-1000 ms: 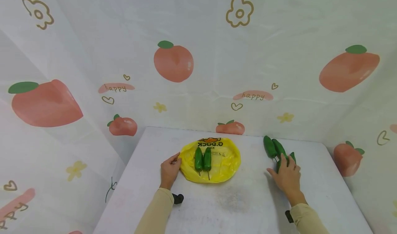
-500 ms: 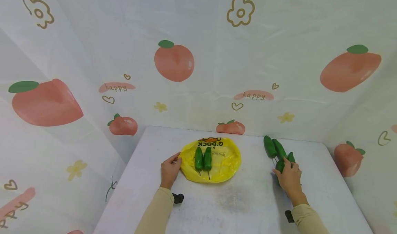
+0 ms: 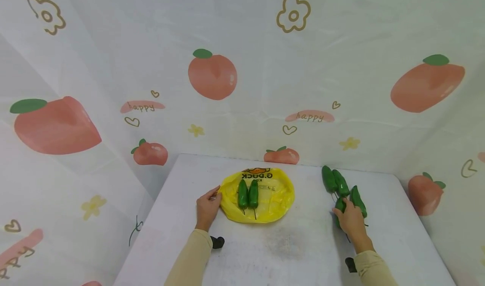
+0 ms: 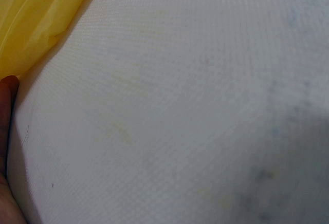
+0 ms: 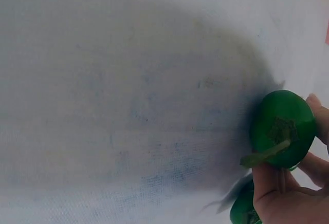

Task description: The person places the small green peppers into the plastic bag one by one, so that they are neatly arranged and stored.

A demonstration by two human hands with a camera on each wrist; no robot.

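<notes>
My left hand (image 3: 206, 209) pinches the left edge of a yellow plastic bag (image 3: 278, 199), spread in an oval with a duck print at its far side. Two green peppers (image 3: 243, 195) lie side by side on the bag, stems toward me. In the left wrist view, a fingertip (image 4: 10, 82) meets the bag's rim. Over on the right, my right hand (image 3: 353, 223) grips another green pepper (image 5: 282, 126) between thumb and fingers, its stem facing the right wrist camera. The hand partly hides that pepper in the head view.
Two green peppers (image 3: 329, 179) lie beyond the right hand, near the back edge of the white table (image 3: 303, 252). One more pepper (image 3: 358, 201) lies just right of that hand. A fruit-printed cloth (image 3: 257, 121) stands behind and at both sides.
My right hand has drawn a little toward me and closed on a pepper, separating it from the one at its right, which now shows fully. The left hand and bag have stayed put.
</notes>
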